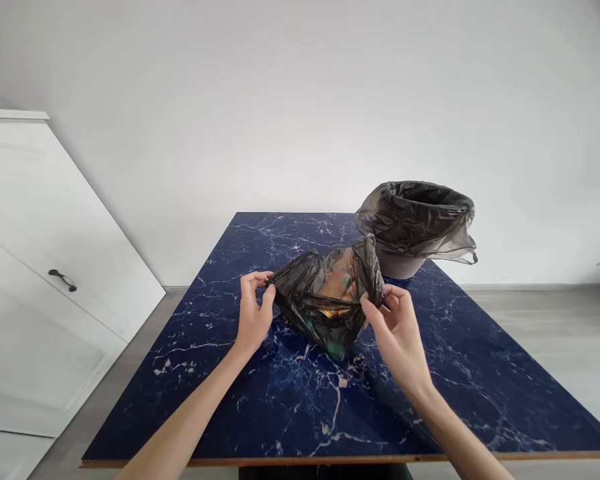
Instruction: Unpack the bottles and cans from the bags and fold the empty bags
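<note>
A dark, half-transparent plastic bag with colourful wrappers showing through it rests on the blue marble-patterned table. My left hand pinches the bag's left edge between thumb and fingers. My right hand pinches the bag's right edge near a raised flap. Both hands hold the bag's mouth stretched between them, just above the tabletop.
A small grey bin lined with a dark plastic bag stands at the table's far right, close behind the held bag. A white cabinet door with a dark handle is at the left. A white wall is behind.
</note>
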Demonstrator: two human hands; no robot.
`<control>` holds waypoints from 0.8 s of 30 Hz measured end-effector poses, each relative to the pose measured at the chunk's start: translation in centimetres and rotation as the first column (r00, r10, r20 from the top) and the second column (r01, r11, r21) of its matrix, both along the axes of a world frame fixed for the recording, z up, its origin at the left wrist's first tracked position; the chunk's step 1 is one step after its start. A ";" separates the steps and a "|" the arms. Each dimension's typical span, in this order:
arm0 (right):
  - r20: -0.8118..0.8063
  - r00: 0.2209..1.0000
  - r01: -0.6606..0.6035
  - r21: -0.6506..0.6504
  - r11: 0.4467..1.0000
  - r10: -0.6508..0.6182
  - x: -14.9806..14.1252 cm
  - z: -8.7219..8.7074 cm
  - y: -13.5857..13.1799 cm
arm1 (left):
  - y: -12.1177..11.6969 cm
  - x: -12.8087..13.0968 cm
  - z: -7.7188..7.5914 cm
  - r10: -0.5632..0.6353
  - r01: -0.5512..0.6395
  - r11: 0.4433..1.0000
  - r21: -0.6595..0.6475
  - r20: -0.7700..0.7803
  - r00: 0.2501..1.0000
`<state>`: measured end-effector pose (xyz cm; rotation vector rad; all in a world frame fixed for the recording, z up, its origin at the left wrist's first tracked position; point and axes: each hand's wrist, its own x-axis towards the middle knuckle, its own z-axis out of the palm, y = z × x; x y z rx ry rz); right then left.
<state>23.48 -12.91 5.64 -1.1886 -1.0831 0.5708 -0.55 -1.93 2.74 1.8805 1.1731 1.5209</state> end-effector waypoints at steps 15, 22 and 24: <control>0.068 0.993 -0.100 0.028 0.995 0.098 1.4 1.6 -1.9 | -5.2 -1.5 5.8 0.125 -0.123 0.992 -0.026 0.056 0.991; 0.095 0.965 -0.247 0.000 0.969 0.246 -0.5 1.7 -4.1 | -10.1 -0.2 5.3 0.208 0.060 0.749 0.660 -0.320 0.924; 0.125 0.952 -0.282 0.014 0.959 0.278 -1.2 2.3 -4.7 | -10.8 0.4 5.1 0.050 0.296 0.808 0.510 -0.559 0.828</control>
